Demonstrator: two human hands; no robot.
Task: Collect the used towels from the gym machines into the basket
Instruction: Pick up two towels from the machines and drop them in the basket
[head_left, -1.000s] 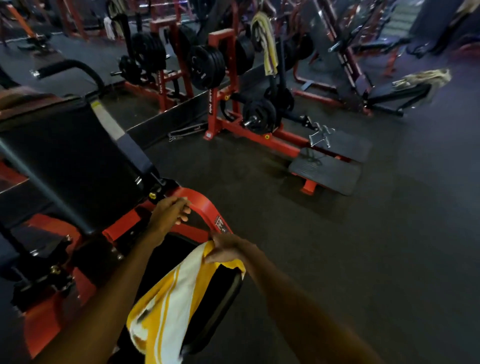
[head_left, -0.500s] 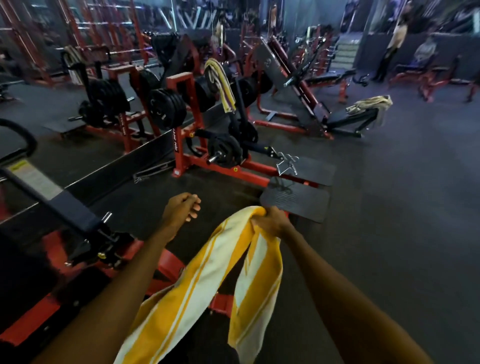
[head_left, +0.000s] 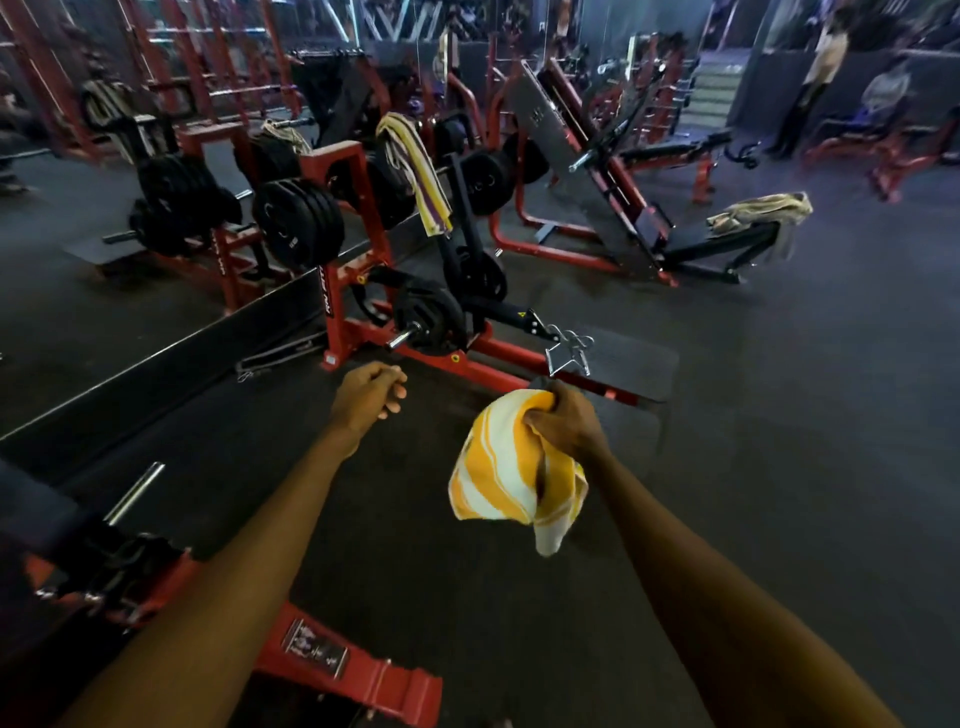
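Observation:
My right hand (head_left: 566, 423) grips a yellow and white striped towel (head_left: 506, 470), bunched up and hanging in the air over the dark floor. To its left my left hand (head_left: 371, 395) floats with loosely curled fingers and holds nothing. A yellow and purple striped towel (head_left: 415, 166) drapes over the red weight machine (head_left: 343, 249) ahead. A pale towel (head_left: 763, 210) lies on the black bench of the leg press at the right. Another towel (head_left: 283, 132) rests on the plates further back. No basket is in view.
A red machine frame (head_left: 353, 670) and a black padded seat (head_left: 36, 514) sit close at the lower left. A metal cable handle (head_left: 569, 351) lies on a black foot plate ahead. Two people (head_left: 826, 67) are at the far right by the stairs.
My right hand has lifted the yellow towel off the seat and gathered it into a bunch. The view has swung up and right, away from the seat. My left hand has left the red frame.

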